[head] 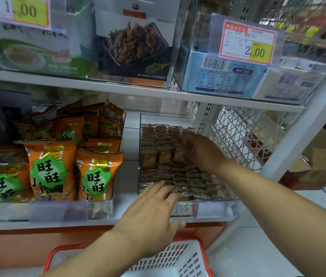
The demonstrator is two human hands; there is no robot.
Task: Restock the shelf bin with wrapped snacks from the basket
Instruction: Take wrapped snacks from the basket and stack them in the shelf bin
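Observation:
A clear shelf bin [216,208] on the lower shelf holds several rows of small red-and-green wrapped snacks [158,156]. My right hand [200,150] reaches deep into the bin with its fingers curled over the snacks in the back right rows; motion blur hides whether it holds one. My left hand [154,212] lies flat with fingers spread on the front rows of snacks, its thumb over the bin's front edge. The white basket [180,260] with a red rim sits low in front of the shelf, under my left forearm; I see no snacks in the part that shows.
Orange snack bags [50,168] fill the bin to the left. The upper shelf [138,90] overhangs closely, carrying clear bins and a price tag [248,43]. A white wire mesh side panel [242,136] and an upright post [306,120] close the right side.

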